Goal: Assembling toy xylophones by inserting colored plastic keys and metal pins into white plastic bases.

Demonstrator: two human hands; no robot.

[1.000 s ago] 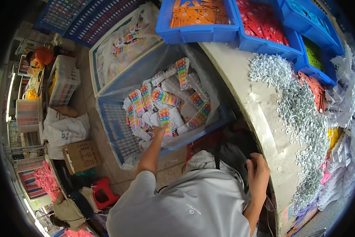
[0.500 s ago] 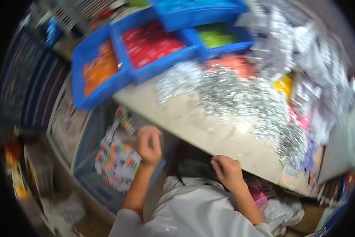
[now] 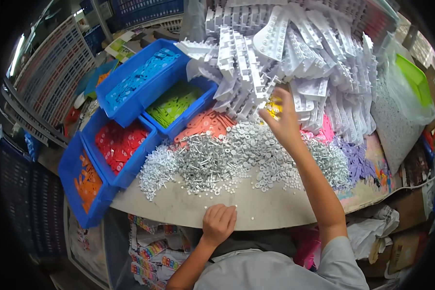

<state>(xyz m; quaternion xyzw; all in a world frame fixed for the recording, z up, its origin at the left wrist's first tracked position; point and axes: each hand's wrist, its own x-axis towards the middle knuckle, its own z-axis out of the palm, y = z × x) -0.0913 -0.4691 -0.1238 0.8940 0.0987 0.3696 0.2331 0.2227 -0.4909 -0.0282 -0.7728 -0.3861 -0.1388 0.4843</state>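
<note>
My right hand (image 3: 284,121) is stretched over the worktable to the stacked white moulded plastic strips (image 3: 239,63). Its thumb and fingers are apart at the edge of the pile, above yellow pieces (image 3: 274,107); nothing shows held. At the near table edge rests my left hand (image 3: 219,223), fingers curled under; whatever they may hold is hidden. Ahead of it spread heaps of metal pins (image 3: 203,162), small grey rings (image 3: 270,164) and small white pieces (image 3: 157,169). Flat coral pieces (image 3: 208,126) lie behind the pins.
Blue bins at left hold orange (image 3: 87,183), red (image 3: 120,145), green (image 3: 174,104) and light-blue pieces (image 3: 142,77). Purple pieces (image 3: 355,162) lie at right, before a clear bag of grey granules (image 3: 394,125). Bagged colourful pieces (image 3: 152,251) sit below the table edge.
The view has swung toward the table and sharpened. My right hand has gone from the near edge out to the white strips. My left hand has come onto the table edge.
</note>
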